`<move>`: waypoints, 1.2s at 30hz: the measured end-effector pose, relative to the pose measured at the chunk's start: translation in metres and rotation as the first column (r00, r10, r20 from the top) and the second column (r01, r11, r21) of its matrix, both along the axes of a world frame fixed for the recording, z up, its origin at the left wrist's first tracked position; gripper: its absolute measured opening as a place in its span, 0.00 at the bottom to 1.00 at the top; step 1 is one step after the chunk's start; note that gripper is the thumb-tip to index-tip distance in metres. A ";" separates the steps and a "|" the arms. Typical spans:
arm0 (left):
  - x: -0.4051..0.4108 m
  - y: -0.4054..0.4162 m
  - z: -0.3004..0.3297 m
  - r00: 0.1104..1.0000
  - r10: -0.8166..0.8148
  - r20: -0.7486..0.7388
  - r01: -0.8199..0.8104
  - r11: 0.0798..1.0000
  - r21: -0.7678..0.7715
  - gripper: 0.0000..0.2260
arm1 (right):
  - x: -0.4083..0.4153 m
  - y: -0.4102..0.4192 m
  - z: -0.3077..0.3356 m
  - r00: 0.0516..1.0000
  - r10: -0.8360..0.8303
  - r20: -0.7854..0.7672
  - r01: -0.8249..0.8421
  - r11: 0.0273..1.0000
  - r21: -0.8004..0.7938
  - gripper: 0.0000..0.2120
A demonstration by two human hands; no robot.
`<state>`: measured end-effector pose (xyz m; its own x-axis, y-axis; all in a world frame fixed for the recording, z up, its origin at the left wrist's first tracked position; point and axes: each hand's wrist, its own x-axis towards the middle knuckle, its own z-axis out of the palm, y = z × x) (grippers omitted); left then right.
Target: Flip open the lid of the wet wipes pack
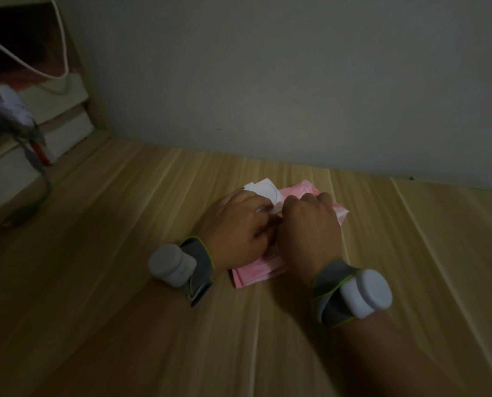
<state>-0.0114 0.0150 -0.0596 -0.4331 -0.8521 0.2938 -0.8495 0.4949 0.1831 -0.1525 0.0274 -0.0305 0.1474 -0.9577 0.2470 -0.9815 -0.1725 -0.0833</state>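
Hands meet over a flat pink plastic wipes packet (246, 275) lying on the pale wooden tabletop (382, 253) near the grey wall (267, 81). Left hand (234, 227) has its grip curled, pinching the packet's white round-cornered flap (266, 190); right hand (310, 224) has its grip curled tight on the packet. Best practice, I judge: pin the packet flat, peel the flap slowly.

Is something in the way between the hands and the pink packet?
Nothing visible is. Both the left hand and right hand already rest on the soft pink plastic packet, beside its raised white round-edged flap.
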 end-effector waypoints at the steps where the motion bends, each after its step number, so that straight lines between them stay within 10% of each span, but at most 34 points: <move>1: 0.000 0.000 0.000 1.000 -0.002 -0.005 0.002 1.000 -0.006 0.22 | 0.000 0.000 0.000 1.000 0.007 -0.003 -0.008 1.000 -0.008 0.09; 36: 0.000 0.002 0.006 0.991 -0.088 -0.097 0.077 0.991 -0.111 0.20 | 0.000 -0.003 -0.006 0.991 0.101 -0.082 -0.106 0.993 -0.057 0.06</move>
